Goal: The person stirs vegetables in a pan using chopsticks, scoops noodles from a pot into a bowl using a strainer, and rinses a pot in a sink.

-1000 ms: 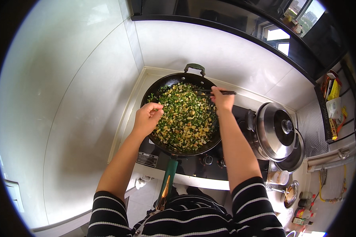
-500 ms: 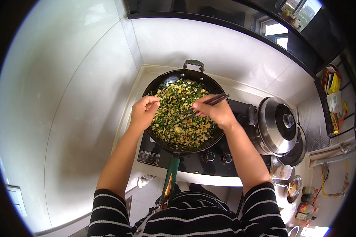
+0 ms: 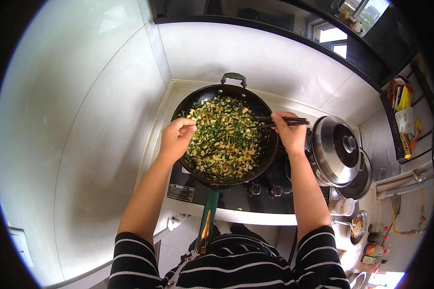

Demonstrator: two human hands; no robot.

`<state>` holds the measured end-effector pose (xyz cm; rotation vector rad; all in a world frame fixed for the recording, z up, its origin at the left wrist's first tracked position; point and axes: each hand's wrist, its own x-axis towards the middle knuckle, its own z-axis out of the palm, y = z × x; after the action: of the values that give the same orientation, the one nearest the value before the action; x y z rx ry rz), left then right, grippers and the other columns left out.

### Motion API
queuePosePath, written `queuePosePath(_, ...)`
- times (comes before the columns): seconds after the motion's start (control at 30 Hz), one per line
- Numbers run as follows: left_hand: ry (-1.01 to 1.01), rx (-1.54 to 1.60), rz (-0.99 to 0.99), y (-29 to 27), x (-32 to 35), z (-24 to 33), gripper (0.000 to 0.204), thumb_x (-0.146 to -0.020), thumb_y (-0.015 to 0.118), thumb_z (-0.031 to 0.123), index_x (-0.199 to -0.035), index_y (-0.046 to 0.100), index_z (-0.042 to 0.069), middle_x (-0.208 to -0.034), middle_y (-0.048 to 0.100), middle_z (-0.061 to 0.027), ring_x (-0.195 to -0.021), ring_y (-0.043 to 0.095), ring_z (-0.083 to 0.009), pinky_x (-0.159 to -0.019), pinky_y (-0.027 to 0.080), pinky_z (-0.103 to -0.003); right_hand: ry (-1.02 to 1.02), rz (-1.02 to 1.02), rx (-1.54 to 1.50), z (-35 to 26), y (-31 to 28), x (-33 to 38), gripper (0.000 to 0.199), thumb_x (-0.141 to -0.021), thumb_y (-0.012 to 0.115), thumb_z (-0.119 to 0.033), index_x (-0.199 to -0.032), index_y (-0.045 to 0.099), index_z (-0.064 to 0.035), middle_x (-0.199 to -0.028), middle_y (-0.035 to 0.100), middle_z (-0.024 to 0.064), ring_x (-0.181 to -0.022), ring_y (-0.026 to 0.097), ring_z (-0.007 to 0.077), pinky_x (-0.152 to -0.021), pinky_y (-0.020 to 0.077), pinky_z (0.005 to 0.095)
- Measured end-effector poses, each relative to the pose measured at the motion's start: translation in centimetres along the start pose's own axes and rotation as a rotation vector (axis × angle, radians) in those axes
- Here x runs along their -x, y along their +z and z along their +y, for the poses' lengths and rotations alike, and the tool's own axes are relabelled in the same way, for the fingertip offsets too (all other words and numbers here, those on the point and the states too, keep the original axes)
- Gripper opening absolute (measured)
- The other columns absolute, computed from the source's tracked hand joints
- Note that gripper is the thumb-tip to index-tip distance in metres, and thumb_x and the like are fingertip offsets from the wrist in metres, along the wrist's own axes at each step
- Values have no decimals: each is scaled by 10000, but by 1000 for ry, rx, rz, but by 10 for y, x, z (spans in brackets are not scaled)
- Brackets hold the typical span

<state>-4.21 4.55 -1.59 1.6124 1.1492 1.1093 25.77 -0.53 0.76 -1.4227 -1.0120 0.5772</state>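
A dark wok (image 3: 272, 149) sits on the stove, holding chopped greens mixed with yellow and pale bits (image 3: 222, 154). At the wok's right rim my right hand (image 3: 290, 132) grips dark chopsticks (image 3: 299, 122), their tips reaching left over the food. My left hand (image 3: 174, 138) hovers by the left rim, thumb and fingertips pinched together; whatever may be between them is too small to make out. Toward me points the wok's long green handle (image 3: 209, 212), which neither hand touches.
Right of the wok stands a lidded steel pot (image 3: 336, 151) on the black cooktop (image 3: 236, 198). Beyond it are a clear jar (image 3: 342, 207), a bowl (image 3: 358, 226) and several bottles (image 3: 375, 250). A pale wall (image 3: 91, 135) rises close on the left.
My right hand has moved right with the chopsticks, from above the food to the wok's right rim. The chopsticks now lie nearly level. My left hand stays in its pinch at the left rim.
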Motion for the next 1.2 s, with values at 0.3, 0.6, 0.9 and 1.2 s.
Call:
queuePosePath(0.3, -35, 37, -56, 10, -3, 8, 138, -856, 597, 54, -988, 615, 17, -900, 638, -31, -803, 592, -96, -737, 473, -236, 432, 129, -252, 61, 80, -11, 138, -772, 706, -113, -830, 648, -2, -723, 645, 77, -556, 600, 126, -500, 486, 216)
queuePosePath(0.6, -74, 205, 7, -2, -19, 24, 158, -860, 599, 78, -1000, 613, 4, -895, 650, -48, -780, 603, -119, -710, 471, -251, 289, -255, -171, -28, 111, 31, 115, -748, 696, -104, -782, 671, 3, -664, 639, 61, -519, 598, 118, -489, 481, 246)
queuePosePath(0.9, -52, 201, -77, 5, -20, 19, 134, -875, 589, 83, -991, 616, 23, -881, 639, -36, -766, 587, -110, -691, 463, -251, 86, 16, 249, 23, 49, 21, 164, -727, 677, -178, -718, 660, -15, -604, 633, 111, -566, 634, 168, -547, 490, 290)
queuePosePath(1.2, -76, 244, -80, 7, -16, 14, 131, -854, 601, 72, -969, 618, 9, -844, 646, -37, -756, 587, -94, -700, 467, -239, -107, 171, 603, -5, -12, -3, 186, -718, 699, -256, -726, 690, -71, -683, 649, 144, -611, 640, 276, -583, 502, 344)
